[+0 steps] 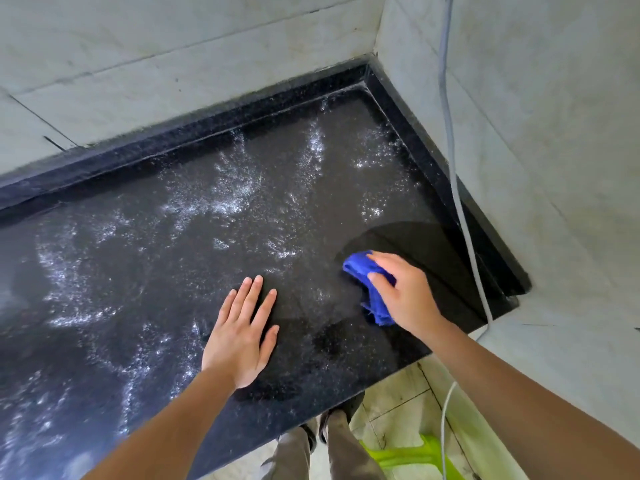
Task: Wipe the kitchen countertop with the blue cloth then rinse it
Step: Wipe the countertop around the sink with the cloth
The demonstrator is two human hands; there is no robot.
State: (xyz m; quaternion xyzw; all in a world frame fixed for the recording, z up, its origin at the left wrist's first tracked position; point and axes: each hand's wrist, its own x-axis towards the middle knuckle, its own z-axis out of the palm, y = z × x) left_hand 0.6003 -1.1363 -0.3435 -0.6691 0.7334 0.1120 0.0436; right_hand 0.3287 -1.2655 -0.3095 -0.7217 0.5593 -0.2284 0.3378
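**Blue cloth pressed to a wet black countertop**

On the dark speckled stone countertop [173, 271], near its right end, the right hand [403, 296] presses a bunched blue cloth [370, 285] flat against the surface. The fingers are curled over the top of the cloth, gripping it against the stone. The cloth looks like soft, nubbly fabric, crumpled into a long wad; its long axis runs from the far left, where a rounded blue fold pokes out beyond the fingertips, to the near right, where a ragged end shows under the heel of the hand.

The left hand [240, 337] lies palm down just beside it, fingers straight and slightly spread, resting flat on the stone and holding nothing.

The countertop is glossy black with fine flecks, and most of it is streaked with pale, glittering wet patches. A smoother, darker arc lies just beyond the cloth. A raised black lip [207, 129] edges the back and right sides, meeting pale grey tiled walls [173, 46]. A grey cable [453, 161] hangs down the right wall. Below the counter's front edge, pale floor tiles [398, 393] and a lime-green plastic object [415, 455] are visible.
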